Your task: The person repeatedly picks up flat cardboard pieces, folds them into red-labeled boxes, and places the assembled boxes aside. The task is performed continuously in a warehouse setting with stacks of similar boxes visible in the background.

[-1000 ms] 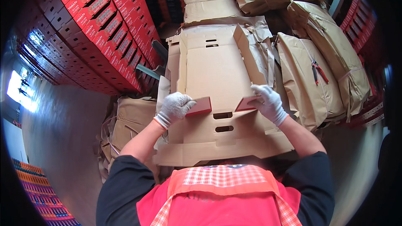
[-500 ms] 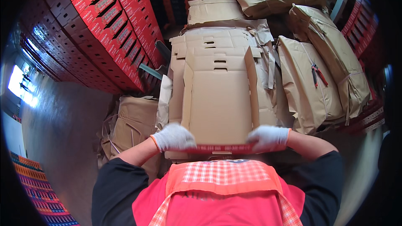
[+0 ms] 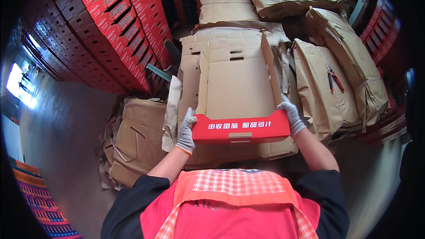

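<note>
There were two hands in white knit gloves, a left hand point(image 3: 186, 129) and a right hand point(image 3: 293, 114), and one open tan cardboard box point(image 3: 239, 89) with a red front. Five bulky brown paper-wrapped bundles point(image 3: 315, 77) and one pair of red-handled cutters point(image 3: 338, 82) were visible.

**White Lettering Stands Out on Red**

A single row of white characters, split by a gap into two groups, runs across the red end panel point(image 3: 241, 128) of a cardboard tray point(image 3: 239, 86), just off centre toward four o'clock. Between ten and eleven o'clock, stacked red cartons point(image 3: 106, 22) repeat one design: small white print beside larger decorative lettering. At six o'clock, dark letters cross a red shirt point(image 3: 234, 221), partly hidden at the edge of a checked apron point(image 3: 239, 189).
</note>
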`<control>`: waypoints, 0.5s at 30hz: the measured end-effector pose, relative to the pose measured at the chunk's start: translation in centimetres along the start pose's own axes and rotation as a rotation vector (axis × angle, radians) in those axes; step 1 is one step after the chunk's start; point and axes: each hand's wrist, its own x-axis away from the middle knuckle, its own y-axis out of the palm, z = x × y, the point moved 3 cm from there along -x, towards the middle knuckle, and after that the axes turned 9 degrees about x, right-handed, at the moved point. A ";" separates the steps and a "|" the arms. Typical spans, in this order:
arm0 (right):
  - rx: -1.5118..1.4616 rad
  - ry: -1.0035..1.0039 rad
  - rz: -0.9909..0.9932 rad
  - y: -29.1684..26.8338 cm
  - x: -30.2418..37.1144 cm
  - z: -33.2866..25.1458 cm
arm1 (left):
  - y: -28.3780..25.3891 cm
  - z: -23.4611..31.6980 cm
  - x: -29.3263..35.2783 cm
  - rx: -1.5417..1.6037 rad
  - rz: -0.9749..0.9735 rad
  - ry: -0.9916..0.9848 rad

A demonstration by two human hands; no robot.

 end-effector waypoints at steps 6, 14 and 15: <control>0.789 -0.460 -0.033 9.9 7.4 -16.5 | 1.3 -8.5 3.7 0.365 0.065 -0.423; 1.486 -0.959 -0.303 21.3 6.5 -15.8 | 6.6 -10.5 8.0 -0.375 -0.255 -0.998; 1.328 -1.129 -0.155 20.9 5.1 -16.1 | 8.3 -7.5 8.1 -0.764 -0.442 -0.404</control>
